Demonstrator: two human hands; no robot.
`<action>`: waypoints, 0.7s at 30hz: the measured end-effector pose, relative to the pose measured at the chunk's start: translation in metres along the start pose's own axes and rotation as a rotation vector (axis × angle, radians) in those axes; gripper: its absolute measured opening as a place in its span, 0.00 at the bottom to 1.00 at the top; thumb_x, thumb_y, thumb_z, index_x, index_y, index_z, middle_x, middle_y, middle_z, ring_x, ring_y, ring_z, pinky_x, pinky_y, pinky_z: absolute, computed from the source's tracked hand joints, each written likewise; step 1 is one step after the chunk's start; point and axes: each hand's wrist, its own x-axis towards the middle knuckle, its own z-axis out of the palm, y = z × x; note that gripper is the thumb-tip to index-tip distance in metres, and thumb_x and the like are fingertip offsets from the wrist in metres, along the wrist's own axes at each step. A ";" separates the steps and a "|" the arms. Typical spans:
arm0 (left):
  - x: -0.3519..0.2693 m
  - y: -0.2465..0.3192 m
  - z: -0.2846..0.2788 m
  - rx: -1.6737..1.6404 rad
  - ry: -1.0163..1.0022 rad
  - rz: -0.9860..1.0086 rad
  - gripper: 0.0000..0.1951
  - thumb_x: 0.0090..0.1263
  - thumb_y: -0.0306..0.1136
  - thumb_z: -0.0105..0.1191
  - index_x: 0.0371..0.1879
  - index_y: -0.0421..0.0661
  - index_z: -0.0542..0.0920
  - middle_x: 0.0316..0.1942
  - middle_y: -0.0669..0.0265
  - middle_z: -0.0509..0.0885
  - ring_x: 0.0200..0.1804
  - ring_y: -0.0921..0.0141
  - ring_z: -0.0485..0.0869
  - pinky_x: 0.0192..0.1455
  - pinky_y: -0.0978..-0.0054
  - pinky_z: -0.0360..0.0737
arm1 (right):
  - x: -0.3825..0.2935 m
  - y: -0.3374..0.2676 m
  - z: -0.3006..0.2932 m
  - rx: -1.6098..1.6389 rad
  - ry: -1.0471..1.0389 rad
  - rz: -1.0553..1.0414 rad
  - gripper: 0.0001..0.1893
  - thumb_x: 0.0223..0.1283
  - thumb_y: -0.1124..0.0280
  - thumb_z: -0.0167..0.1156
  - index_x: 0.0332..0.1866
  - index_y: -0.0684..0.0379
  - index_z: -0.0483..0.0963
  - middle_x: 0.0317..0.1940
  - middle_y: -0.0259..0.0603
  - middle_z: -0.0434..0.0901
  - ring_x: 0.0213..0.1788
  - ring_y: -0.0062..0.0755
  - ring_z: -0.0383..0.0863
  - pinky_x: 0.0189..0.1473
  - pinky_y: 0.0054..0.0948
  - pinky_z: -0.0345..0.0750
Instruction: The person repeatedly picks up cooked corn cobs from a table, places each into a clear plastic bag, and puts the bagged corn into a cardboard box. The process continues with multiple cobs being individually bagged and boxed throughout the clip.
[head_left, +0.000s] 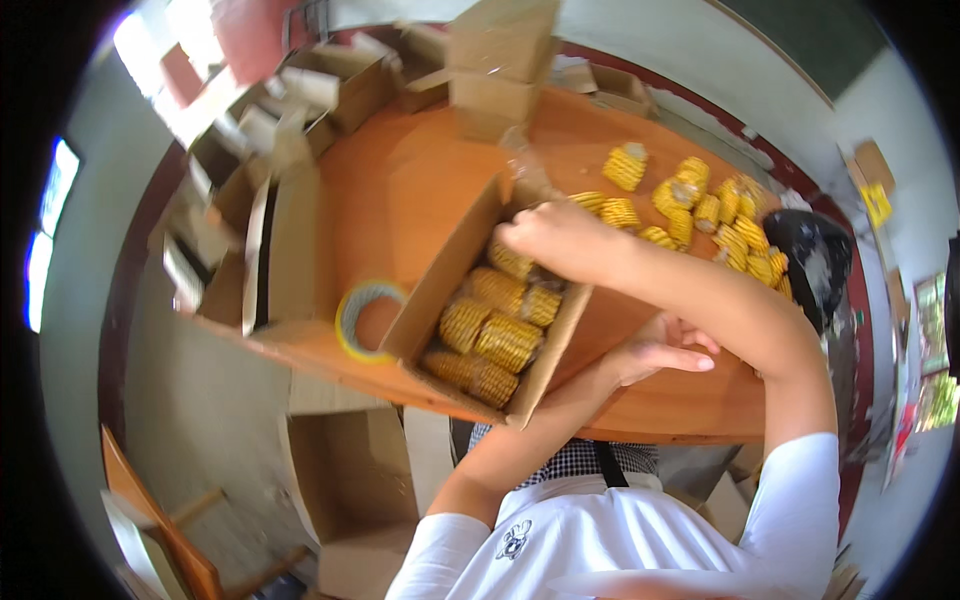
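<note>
Reaching across from the right, my right hand (551, 232) is at the far end of an open cardboard box (559, 360). Its fingers are curled downward and partly hidden, so I cannot tell whether they grip anything. Inside the box lie several pieces of yellow corn on the cob (510, 341) in clear plastic wrapping. Beneath my right forearm, my left hand (664, 352) hovers right of the box with fingers apart and nothing in them. More cut corn cobs (679, 195) lie loosely beyond my right arm. Clear plastic (525, 161) shows beyond the box's far end.
An orange wooden table (405, 195) carries everything. A roll of tape (352, 349) touches the box's left side. Open cardboard boxes (296, 247) line the left and far edges, with a taller box (495, 75) behind. A black plastic bag (814, 255) sits right; an open carton (352, 472) stands below.
</note>
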 end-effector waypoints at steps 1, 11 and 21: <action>-0.002 0.007 0.000 0.026 0.010 -0.018 0.29 0.54 0.21 0.65 0.58 0.43 0.71 0.53 0.64 0.78 0.56 0.70 0.76 0.61 0.71 0.71 | 0.004 0.003 0.002 0.002 0.030 -0.010 0.02 0.52 0.79 0.53 0.28 0.65 0.72 0.22 0.50 0.78 0.31 0.48 0.84 0.32 0.40 0.81; -0.012 0.004 -0.012 0.117 0.202 -0.208 0.22 0.56 0.24 0.64 0.52 0.40 0.77 0.48 0.61 0.81 0.53 0.68 0.78 0.59 0.66 0.74 | -0.008 -0.016 -0.008 0.121 0.018 0.244 0.03 0.49 0.80 0.55 0.25 0.68 0.73 0.22 0.55 0.78 0.29 0.48 0.83 0.31 0.38 0.81; -0.005 0.003 -0.003 0.121 0.218 -0.232 0.35 0.57 0.24 0.63 0.66 0.45 0.65 0.49 0.66 0.76 0.53 0.71 0.75 0.51 0.72 0.74 | -0.117 -0.015 -0.048 0.326 0.752 0.069 0.07 0.52 0.68 0.68 0.30 0.54 0.76 0.24 0.32 0.77 0.29 0.32 0.78 0.33 0.29 0.76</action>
